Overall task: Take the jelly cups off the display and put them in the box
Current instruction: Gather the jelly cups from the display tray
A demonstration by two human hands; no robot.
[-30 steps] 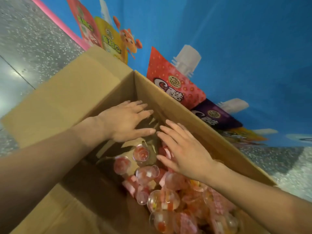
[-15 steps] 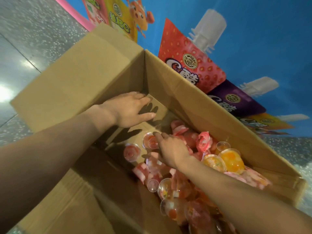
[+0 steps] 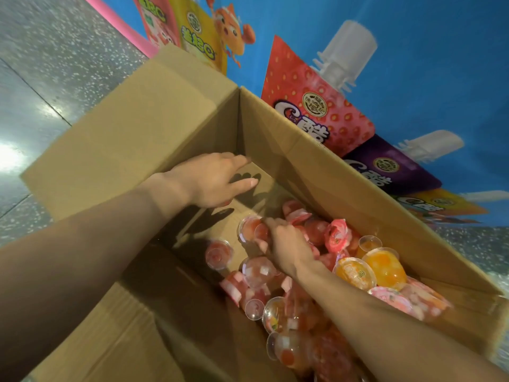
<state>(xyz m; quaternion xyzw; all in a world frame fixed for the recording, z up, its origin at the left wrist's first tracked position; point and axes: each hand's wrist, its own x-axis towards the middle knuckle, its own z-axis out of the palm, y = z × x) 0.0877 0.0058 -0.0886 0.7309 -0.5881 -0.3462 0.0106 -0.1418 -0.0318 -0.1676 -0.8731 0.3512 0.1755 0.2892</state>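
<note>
- The step in hand looks like the drop-off: both arms reach into the cardboard box [image 3: 303, 150], which stands on the speckled floor [image 3: 55, 64].
- The jelly cups [image 3: 316, 230] lie heaped inside, running from the box's middle toward 5 o'clock. Most are red and pink, and two orange cups [image 3: 382, 267] sit against the wall at 3 o'clock of the right grip.
- The left grip [image 3: 212, 180] is at 10 o'clock of the heap, over bare cardboard in the far corner. Its fingers are straight and it holds nothing I can see.
- The right grip [image 3: 286, 246] is down among the cups, its fingers curled at a red cup [image 3: 249, 228] at the heap's far edge. Whether it pinches that cup or only touches it, I cannot tell.
- The blue display panel [image 3: 413, 64] rises beyond the box at 1 o'clock. No cups show on it here.
- The next move probably calls for letting go, lifting both hands clear of the walls and flaps, and reaching back to the display for more.
</note>
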